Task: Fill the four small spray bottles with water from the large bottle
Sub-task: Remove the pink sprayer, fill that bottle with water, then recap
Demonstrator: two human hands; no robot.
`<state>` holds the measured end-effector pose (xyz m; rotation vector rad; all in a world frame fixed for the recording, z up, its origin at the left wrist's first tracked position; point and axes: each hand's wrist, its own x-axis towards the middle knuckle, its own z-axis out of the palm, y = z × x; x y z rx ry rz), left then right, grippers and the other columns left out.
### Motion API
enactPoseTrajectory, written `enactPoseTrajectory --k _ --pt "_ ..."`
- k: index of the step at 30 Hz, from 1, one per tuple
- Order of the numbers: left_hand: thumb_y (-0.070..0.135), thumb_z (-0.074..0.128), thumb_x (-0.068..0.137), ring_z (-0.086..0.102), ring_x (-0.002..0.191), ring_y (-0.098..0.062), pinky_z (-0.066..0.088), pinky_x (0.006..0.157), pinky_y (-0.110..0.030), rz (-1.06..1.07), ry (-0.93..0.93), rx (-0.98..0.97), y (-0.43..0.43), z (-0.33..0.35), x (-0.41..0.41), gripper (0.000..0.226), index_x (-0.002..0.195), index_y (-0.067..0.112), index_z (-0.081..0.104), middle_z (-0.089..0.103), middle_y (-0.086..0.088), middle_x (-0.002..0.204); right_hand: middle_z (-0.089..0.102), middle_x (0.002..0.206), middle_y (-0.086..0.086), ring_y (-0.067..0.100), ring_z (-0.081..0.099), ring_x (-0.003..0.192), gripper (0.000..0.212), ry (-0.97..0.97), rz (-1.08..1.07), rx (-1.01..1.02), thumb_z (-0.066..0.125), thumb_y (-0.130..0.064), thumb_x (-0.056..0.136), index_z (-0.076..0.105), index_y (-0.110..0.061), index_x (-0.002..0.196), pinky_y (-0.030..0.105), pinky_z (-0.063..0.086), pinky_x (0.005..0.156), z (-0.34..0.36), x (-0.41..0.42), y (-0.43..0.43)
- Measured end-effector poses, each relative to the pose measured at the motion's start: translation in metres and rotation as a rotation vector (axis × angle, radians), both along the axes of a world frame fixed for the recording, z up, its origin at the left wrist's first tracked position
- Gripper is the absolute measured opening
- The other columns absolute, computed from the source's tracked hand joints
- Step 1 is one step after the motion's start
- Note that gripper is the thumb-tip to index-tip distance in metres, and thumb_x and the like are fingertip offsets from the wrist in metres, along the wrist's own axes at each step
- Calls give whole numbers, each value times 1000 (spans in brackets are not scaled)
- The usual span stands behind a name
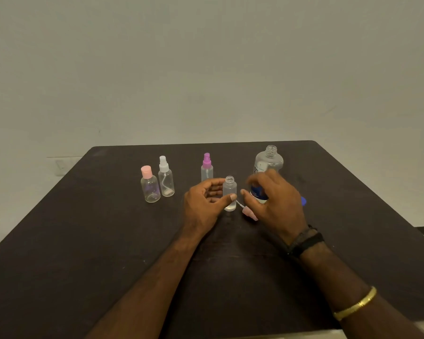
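An uncapped small clear bottle stands upright mid-table with a little water at its bottom. My left hand holds it, thumb on the front and fingers behind. Its pink spray head with dip tube lies on the table just right of it. My right hand hovers blurred over that spray head and in front of the large clear bottle, which stands uncapped with a blue label. Three capped small bottles stand behind: a pink flip-cap one, a white-sprayer one and a purple-sprayer one.
Everything rests on a dark table against a pale wall. A blue cap peeks out right of my right hand. The table's far edge runs just behind the bottles.
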<state>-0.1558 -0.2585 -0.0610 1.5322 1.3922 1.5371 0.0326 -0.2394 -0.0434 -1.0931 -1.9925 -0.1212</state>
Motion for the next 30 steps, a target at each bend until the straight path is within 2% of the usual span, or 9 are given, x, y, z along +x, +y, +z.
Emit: enactPoseTrajectory --k 2,4,6,13,16,20,23,26,30 --pt "19 89 77 73 93 -2 59 80 -17 15 1 8 1 -2 0 46 120 18 70 75 8 103 57 93 -10 10 56 78 29 -153 -36 -91 58 -55 89 59 -28 99 37 56 62 -3 0 -1" --pt "20 89 77 72 93 0 58 78 -16 22 10 1 1 -2 0 47 120 19 70 74 12 101 58 93 -10 11 58 82 38 -295 -75 -197 47 -64 87 56 -30 100 38 56 67 -4 -1 -1" --pt "21 89 77 72 93 0 58 78 -16 25 16 -5 1 -2 2 49 121 17 70 74 11 102 58 97 -9 12 58 89 38 -396 -106 -301 50 -63 88 54 -31 107 36 55 75 -2 1 -2" --pt "25 89 77 72 95 -4 59 82 -17 32 40 -16 4 -4 2 52 125 17 68 74 6 108 62 100 -8 11 59 89 30 -401 -96 -387 59 -54 93 52 -31 110 37 57 82 -4 2 2" --pt "23 90 77 74 96 -6 61 83 -22 33 26 -13 4 -4 1 51 123 15 69 76 4 109 60 90 -7 14 58 79 20 -293 -91 -315 61 -45 91 53 -28 98 41 57 74 -5 2 2" --pt "19 90 77 74 93 -3 60 81 -20 35 7 -4 3 -3 0 48 121 15 70 77 7 104 59 85 -6 16 57 74 9 8 -44 -163 67 -27 86 59 -23 90 45 53 66 -2 5 -1" --pt "18 89 77 74 93 -2 60 79 -18 40 16 0 4 -3 1 48 121 16 70 77 5 106 63 91 -4 11 57 79 12 188 9 -41 72 -14 86 66 -17 95 30 53 72 2 6 -4" --pt "18 89 77 74 94 -2 59 78 -17 43 28 3 5 -4 1 49 122 15 70 76 4 106 65 103 2 7 57 93 21 266 17 51 75 -7 85 68 -9 105 9 46 87 2 7 -4" --pt "20 88 78 73 95 0 59 79 -16 43 37 -1 5 -4 0 49 123 15 69 74 7 106 66 105 8 7 56 100 25 277 28 135 77 -1 83 68 -4 106 9 44 95 1 9 -2"
